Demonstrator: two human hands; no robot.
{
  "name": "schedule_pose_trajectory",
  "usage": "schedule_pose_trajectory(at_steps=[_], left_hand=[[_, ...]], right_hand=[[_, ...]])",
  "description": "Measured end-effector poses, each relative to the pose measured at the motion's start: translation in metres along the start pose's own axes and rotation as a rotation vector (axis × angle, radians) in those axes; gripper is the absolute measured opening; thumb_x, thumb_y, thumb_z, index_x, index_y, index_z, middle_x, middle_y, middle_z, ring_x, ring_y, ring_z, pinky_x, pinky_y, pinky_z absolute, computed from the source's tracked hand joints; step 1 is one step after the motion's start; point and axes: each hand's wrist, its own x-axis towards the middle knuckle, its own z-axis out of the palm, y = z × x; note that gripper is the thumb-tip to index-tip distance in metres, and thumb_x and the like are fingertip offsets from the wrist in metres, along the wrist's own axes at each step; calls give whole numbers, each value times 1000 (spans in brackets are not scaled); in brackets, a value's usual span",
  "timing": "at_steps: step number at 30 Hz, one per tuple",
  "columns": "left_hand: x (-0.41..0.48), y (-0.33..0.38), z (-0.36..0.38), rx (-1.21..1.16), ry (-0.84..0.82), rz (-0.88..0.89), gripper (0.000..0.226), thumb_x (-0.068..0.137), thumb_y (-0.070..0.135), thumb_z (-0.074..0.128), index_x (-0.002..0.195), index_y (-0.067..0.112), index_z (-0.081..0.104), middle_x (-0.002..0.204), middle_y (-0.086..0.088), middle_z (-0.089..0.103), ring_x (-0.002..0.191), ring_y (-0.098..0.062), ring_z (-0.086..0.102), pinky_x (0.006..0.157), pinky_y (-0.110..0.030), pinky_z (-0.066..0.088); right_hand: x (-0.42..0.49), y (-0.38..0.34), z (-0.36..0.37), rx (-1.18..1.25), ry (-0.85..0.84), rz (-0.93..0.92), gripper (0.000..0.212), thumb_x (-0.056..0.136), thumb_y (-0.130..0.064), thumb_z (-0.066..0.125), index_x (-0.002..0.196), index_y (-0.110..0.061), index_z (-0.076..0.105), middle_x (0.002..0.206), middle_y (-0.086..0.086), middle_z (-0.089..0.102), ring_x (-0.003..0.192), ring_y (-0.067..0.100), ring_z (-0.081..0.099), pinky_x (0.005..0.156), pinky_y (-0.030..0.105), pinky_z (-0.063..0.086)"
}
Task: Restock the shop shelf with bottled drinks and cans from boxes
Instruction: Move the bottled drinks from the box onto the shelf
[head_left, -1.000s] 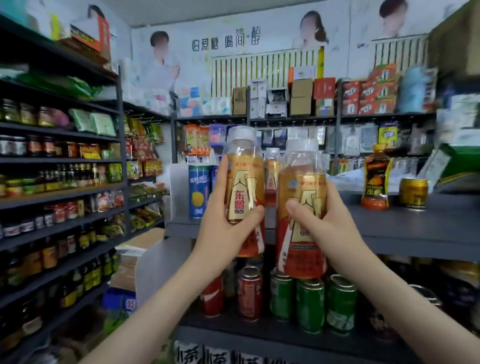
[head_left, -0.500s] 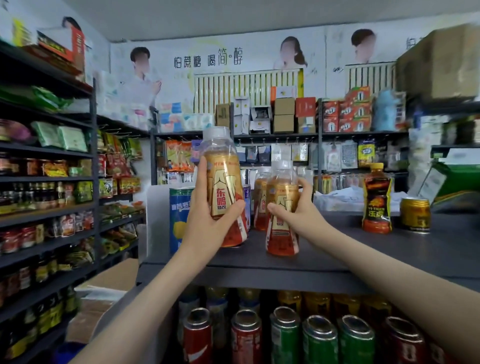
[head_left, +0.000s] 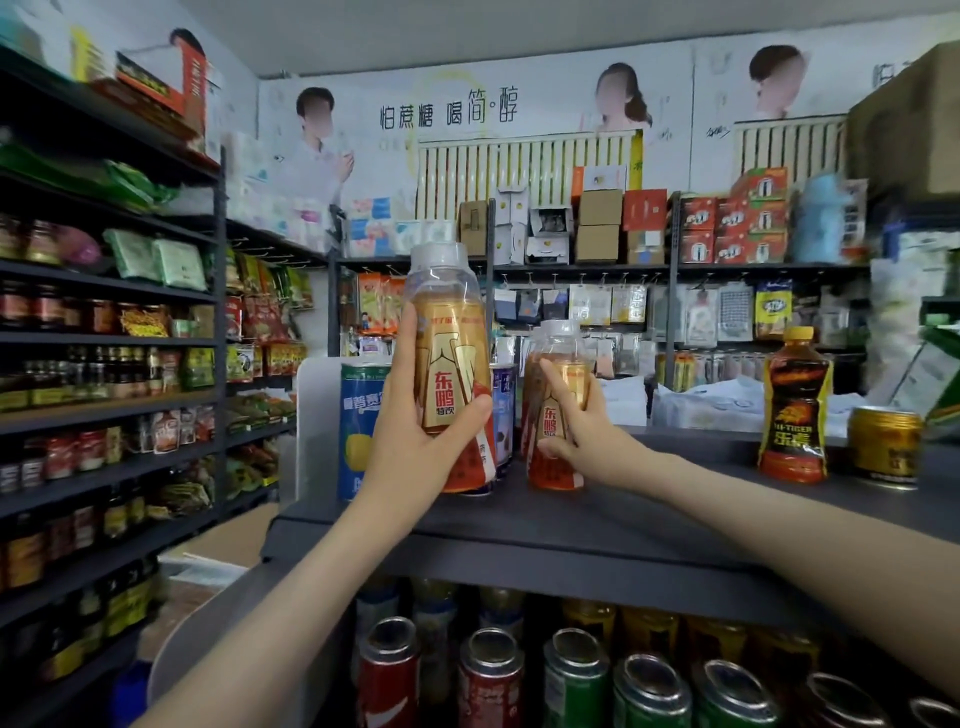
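Standing now on the dark grey top shelf (head_left: 597, 519), the smaller clear plastic bottle with the gold and orange label (head_left: 556, 410) has gone further back than half a second ago, and the right hand (head_left: 576, 431) has loosened on it: the index finger points up along the label and the thumb touches low on the side, so the grip looks half released, though whether the hidden fingers still hold it I cannot tell. The left hand (head_left: 421, 441) stays wrapped around the larger clear bottle with the same gold label and white cap (head_left: 447, 364), fingers closed on its body, holding it upright, its base hidden so I cannot tell if it touches the shelf.

Behind the two bottles a tall blue can with a yellow fruit print (head_left: 358, 431) stands against a white divider panel (head_left: 317, 426). Well to the right on the same shelf stand a dark bottle with an orange cap (head_left: 795, 405) and, just beside it, a short gold can (head_left: 885, 447). The tier below holds red and green cans (head_left: 571, 675) in a row. Dark racks of jars and snack bags (head_left: 104, 364) line the left wall, and cardboard boxes (head_left: 597, 223) sit on the far shelving under a wall poster (head_left: 467, 109).
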Motion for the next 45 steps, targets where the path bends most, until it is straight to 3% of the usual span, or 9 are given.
schedule_pose_trajectory(at_steps=[10, 17, 20, 24, 28, 32, 35, 40, 45], left_hand=[[-9, 2, -14, -17, 39, -27, 86, 87, 18, 68, 130, 65, 11, 148, 13, 36, 120, 10, 48, 97, -15, 44], [-15, -1, -11, -13, -37, -57, 87, 82, 30, 69, 135, 62, 8, 143, 30, 33, 126, 8, 43, 101, -17, 40], [-14, 0, 0, 18, -85, -46, 89, 82, 38, 70, 139, 61, 5, 139, 40, 29, 128, 11, 39, 102, -13, 37], [-10, -2, 25, 34, -145, -103, 94, 73, 49, 69, 137, 67, 3, 142, 14, 40, 127, -4, 46, 105, -37, 42], [-12, -9, 45, 69, -246, -121, 101, 81, 27, 72, 137, 63, -5, 139, 9, 27, 119, 20, 32, 99, -8, 32], [-13, -15, 52, 101, -495, -164, 115, 80, 23, 73, 129, 62, -23, 150, 7, 9, 130, 4, 25, 106, -19, 23], [-4, -10, 39, 252, -598, -48, 101, 77, 34, 60, 137, 59, -18, 150, 19, 4, 142, -9, 9, 116, -40, 17], [12, -21, 1, 871, -286, 359, 67, 83, 45, 44, 147, 43, 24, 157, -3, 15, 142, -20, 6, 111, -46, 6], [23, -44, -4, 1219, -356, 312, 84, 86, 46, 60, 151, 37, 8, 160, -9, 6, 147, -28, -2, 111, -48, -9]], right_hand=[[35, 17, 12, -12, -63, -6, 94, 92, -22, 61, 146, -48, -12, 154, 16, -27, 146, 38, 2, 115, 45, 16], [23, -2, 2, -189, -56, 89, 86, 98, -32, 49, 134, -59, -24, 152, 17, -32, 124, 40, 50, 108, 47, 36], [1, -29, -6, -19, 124, -27, 67, 100, -33, 43, 150, -41, -1, 160, 13, 5, 125, 30, 49, 108, 42, 36], [-40, -69, -19, 548, 174, -209, 44, 97, -31, 50, 137, -41, 34, 112, -2, 63, 99, 10, 63, 89, 33, 49], [-60, -67, -15, 535, 89, -261, 83, 90, -19, 63, 139, -52, 4, 129, -17, 48, 111, -5, 57, 91, 15, 47], [-59, -54, -14, 390, 113, -233, 103, 84, -29, 71, 133, -61, -14, 147, -10, 33, 131, 10, 43, 109, 36, 38], [-57, -48, -18, 372, 141, -229, 103, 85, -20, 70, 130, -62, -12, 138, -14, 40, 126, 11, 48, 107, 40, 40], [-55, -35, -19, 297, 100, -181, 120, 74, -29, 75, 133, -63, -25, 139, 3, 44, 117, 20, 53, 101, 50, 44], [-47, -33, -12, 234, 117, -109, 126, 73, -27, 78, 135, -58, -27, 138, 8, 38, 112, 19, 52, 99, 40, 45]])
